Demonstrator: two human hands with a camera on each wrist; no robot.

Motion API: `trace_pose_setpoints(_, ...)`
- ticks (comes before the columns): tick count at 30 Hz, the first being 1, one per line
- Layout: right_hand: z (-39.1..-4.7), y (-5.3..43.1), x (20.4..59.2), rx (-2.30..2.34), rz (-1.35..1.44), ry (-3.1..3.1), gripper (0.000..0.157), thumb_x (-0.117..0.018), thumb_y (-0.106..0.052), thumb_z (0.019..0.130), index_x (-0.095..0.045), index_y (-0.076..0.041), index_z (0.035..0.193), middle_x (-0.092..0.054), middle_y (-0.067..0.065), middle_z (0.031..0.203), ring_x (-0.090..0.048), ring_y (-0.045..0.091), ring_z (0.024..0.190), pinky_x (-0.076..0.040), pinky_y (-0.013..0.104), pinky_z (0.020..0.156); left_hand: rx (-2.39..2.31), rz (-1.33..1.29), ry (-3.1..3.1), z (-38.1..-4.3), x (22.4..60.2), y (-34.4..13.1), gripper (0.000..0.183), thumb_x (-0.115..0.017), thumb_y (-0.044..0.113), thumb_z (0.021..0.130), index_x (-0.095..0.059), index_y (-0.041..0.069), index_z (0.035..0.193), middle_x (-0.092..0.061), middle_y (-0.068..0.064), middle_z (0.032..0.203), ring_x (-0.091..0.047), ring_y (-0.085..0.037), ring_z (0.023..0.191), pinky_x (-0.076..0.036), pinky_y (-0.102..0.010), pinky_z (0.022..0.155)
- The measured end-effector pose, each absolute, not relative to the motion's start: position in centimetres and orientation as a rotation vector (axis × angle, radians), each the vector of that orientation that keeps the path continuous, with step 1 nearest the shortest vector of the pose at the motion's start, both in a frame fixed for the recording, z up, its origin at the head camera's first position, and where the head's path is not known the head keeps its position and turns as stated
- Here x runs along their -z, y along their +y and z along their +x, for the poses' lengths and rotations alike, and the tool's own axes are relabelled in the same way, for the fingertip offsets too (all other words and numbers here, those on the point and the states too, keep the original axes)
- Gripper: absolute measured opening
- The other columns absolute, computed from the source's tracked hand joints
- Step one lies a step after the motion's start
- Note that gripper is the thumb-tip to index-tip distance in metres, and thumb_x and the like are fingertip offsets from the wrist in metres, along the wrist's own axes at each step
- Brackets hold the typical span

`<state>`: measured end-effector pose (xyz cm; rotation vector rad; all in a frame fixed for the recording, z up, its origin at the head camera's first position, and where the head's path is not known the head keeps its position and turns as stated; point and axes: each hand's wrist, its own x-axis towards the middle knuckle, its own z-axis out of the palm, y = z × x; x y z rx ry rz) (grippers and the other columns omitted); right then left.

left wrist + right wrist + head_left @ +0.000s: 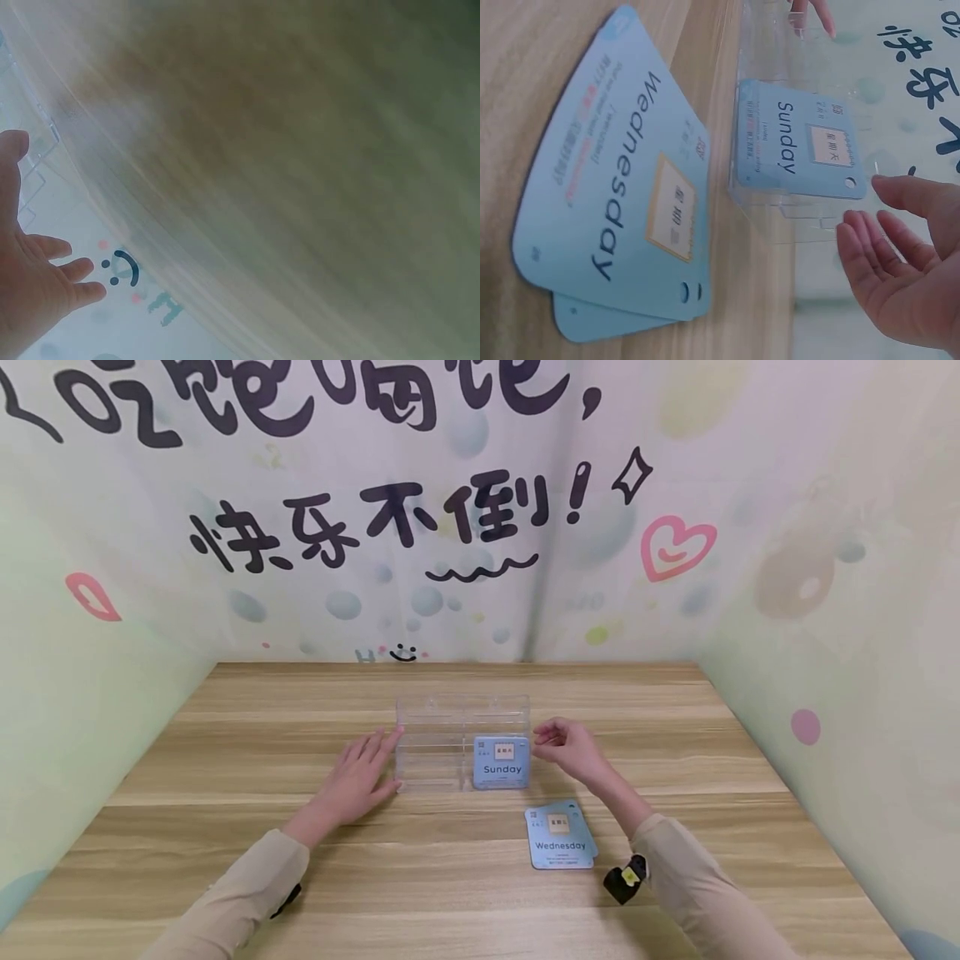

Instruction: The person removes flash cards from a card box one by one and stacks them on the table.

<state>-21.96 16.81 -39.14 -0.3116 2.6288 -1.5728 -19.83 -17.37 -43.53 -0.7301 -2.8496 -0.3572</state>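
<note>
A clear plastic stand with tiered slots sits on the wooden table. A blue "Sunday" card stands in its front right slot, tilted slightly back. My left hand rests against the stand's left side with its fingers extended. Beside the right edge of the "Sunday" card is my right hand, its fingers loosely bent. In the right wrist view, the thumb is close to the card's corner, and nothing lies between thumb and fingers. A blue "Wednesday" card lies on the table in front, overlapping another card beneath it.
The wooden table reaches back to a printed wall with black lettering. Pale walls flank both sides. A black device is strapped near my right wrist, above the table by the loose cards.
</note>
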Motion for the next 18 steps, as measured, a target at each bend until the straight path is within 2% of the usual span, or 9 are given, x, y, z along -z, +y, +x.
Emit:
trace_pose_setpoints(8,-22.4,16.2,39.9,1.656,-0.263,2.649,0.019,-0.067,-0.001,0.078,-0.062,0.007,0.095,-0.064,0.016,0.085,-0.056,0.012,0.071,-0.049,0.02,0.063,0.391,-0.728,-2.862,-19.8,43.6,-17.4,0.076,-0.058,0.034,0.088,-0.013,0.013,0.147,-0.03,-0.026,0.143,-0.029,-0.046,0.128,-0.023,-0.062,0.102)
trace_pose_setpoints(18,-22.8,15.7,40.4,1.608,-0.295,2.668,0.022,-0.07,-0.001,0.075,-0.063,0.006,0.094,-0.064,0.015,0.084,-0.056,0.012,0.071,-0.048,0.019,0.063,0.404,-0.731,-2.867,-19.8,43.6,-17.4,0.077,-0.058,0.034,0.088,-0.011,0.014,0.147,-0.029,-0.026,0.143,-0.029,-0.046,0.128,-0.023,-0.062,0.103)
